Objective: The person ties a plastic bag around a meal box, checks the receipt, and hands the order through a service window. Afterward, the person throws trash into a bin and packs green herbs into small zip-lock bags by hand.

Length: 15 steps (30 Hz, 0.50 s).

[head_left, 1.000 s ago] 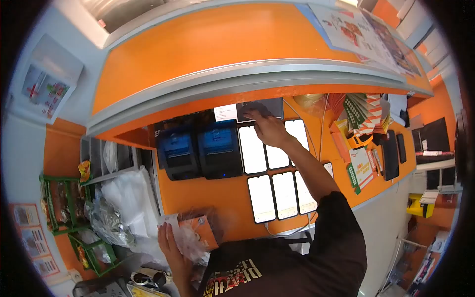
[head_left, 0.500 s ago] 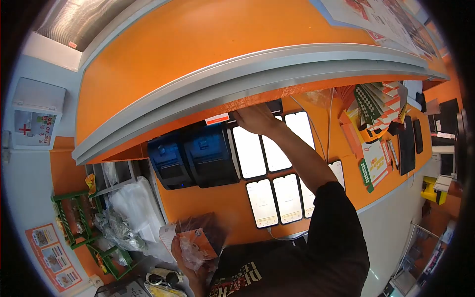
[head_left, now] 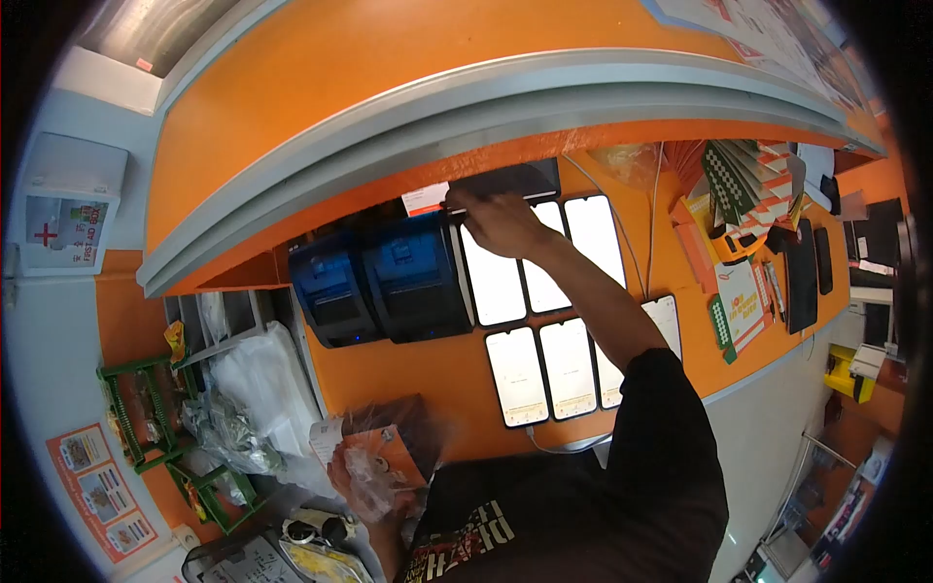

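My left hand (head_left: 379, 513), at the lower left, is closed on a crinkled clear plastic bag (head_left: 367, 476); an orange-and-white printed box (head_left: 394, 449) shows in or behind the plastic. My right hand (head_left: 503, 223) reaches across the orange counter under the raised shelf. Its fingers are curled by the edge of a flat black device (head_left: 510, 180), over the top of a lit phone (head_left: 494, 287). What they pinch, if anything, is too dark to tell. Several phones with white screens lie in two rows, some partly hidden by my right arm.
Two black label-printer-like machines (head_left: 413, 277) stand left of the phones. The orange shelf's metal edge (head_left: 486, 107) overhangs the counter. Fanned cards (head_left: 743, 194) and a dark phone (head_left: 802, 277) lie at right. Plastic bags (head_left: 262, 379) and green racks (head_left: 146, 408) are at left.
The view has tilted, so the counter sits slightly higher. My right hand has drawn back a little from under the shelf, its fingers now showing. The bag remains in my left hand.
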Each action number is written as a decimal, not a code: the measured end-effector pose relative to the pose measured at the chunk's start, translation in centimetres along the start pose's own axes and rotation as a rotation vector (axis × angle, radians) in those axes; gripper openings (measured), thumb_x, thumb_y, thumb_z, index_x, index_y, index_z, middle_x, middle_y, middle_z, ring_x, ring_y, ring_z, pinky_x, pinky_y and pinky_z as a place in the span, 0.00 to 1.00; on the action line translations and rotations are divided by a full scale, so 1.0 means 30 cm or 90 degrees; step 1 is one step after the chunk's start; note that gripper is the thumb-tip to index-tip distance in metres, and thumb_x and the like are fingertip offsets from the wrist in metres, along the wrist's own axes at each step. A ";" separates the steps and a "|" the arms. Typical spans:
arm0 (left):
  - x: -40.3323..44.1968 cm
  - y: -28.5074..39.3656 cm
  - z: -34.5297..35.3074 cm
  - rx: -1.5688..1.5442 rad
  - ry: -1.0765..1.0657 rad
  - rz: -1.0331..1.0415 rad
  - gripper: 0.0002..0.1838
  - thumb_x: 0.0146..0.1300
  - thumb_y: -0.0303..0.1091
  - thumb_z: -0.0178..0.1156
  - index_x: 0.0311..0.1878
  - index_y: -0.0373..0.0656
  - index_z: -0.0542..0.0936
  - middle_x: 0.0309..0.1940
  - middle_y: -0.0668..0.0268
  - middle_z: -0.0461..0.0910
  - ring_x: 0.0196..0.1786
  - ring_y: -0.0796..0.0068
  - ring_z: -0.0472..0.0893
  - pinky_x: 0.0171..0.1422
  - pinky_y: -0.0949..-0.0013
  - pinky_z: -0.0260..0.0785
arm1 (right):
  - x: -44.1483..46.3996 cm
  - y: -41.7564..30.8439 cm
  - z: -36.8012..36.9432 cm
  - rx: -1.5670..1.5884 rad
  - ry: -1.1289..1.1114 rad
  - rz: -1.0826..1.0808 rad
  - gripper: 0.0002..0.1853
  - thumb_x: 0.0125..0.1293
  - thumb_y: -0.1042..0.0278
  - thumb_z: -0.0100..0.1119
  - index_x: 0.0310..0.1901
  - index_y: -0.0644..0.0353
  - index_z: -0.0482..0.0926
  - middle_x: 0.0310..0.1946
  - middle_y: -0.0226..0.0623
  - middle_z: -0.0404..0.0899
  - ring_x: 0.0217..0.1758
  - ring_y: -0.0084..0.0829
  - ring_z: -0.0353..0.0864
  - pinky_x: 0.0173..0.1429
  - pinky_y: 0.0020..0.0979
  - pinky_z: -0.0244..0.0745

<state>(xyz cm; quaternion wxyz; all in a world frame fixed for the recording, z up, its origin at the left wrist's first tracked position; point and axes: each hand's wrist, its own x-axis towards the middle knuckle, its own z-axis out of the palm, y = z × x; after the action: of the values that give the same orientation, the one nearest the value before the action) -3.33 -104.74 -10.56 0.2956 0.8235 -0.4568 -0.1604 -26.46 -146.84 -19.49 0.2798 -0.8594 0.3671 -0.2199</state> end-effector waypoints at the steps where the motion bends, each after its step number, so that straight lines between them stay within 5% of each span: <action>1: 0.010 0.018 -0.001 0.039 0.009 0.049 0.69 0.46 0.83 0.59 0.76 0.33 0.54 0.72 0.47 0.60 0.74 0.44 0.61 0.76 0.44 0.55 | -0.012 0.003 -0.007 0.014 0.043 -0.007 0.19 0.66 0.75 0.52 0.60 0.57 0.71 0.45 0.43 0.86 0.41 0.51 0.86 0.49 0.50 0.82; 6: 0.021 0.008 -0.035 0.065 0.060 0.070 0.64 0.48 0.68 0.71 0.78 0.35 0.53 0.74 0.46 0.55 0.76 0.43 0.57 0.77 0.44 0.53 | -0.135 -0.102 -0.112 0.098 0.271 0.000 0.20 0.64 0.82 0.52 0.58 0.58 0.73 0.43 0.38 0.88 0.24 0.32 0.83 0.32 0.32 0.78; 10: 0.000 -0.077 -0.042 -0.084 0.088 -0.037 0.63 0.45 0.54 0.76 0.78 0.37 0.51 0.76 0.46 0.52 0.77 0.43 0.55 0.78 0.44 0.52 | -0.271 -0.332 -0.157 0.208 0.213 0.103 0.18 0.62 0.84 0.57 0.53 0.57 0.76 0.39 0.32 0.87 0.17 0.17 0.70 0.25 0.26 0.67; 13: -0.046 -0.228 -0.052 -0.076 0.078 -0.019 0.66 0.46 0.56 0.78 0.79 0.37 0.48 0.76 0.47 0.52 0.77 0.47 0.56 0.79 0.47 0.51 | -0.318 -0.489 -0.064 0.233 0.079 -0.002 0.16 0.60 0.74 0.61 0.51 0.57 0.77 0.45 0.42 0.83 0.35 0.39 0.85 0.40 0.38 0.82; 15: -0.059 -0.249 -0.039 -0.218 0.077 -0.043 0.67 0.46 0.57 0.78 0.79 0.38 0.45 0.75 0.48 0.53 0.76 0.50 0.58 0.78 0.50 0.53 | -0.317 -0.594 0.000 0.135 0.025 -0.196 0.21 0.56 0.69 0.65 0.54 0.56 0.78 0.46 0.41 0.83 0.55 0.42 0.80 0.55 0.42 0.78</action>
<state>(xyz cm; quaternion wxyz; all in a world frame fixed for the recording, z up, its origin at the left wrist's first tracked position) 1.26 -99.79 -14.40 0.4528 0.7841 -0.3766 -0.1959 -23.44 -129.46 -9.67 0.3247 -0.8667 0.2111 -0.3145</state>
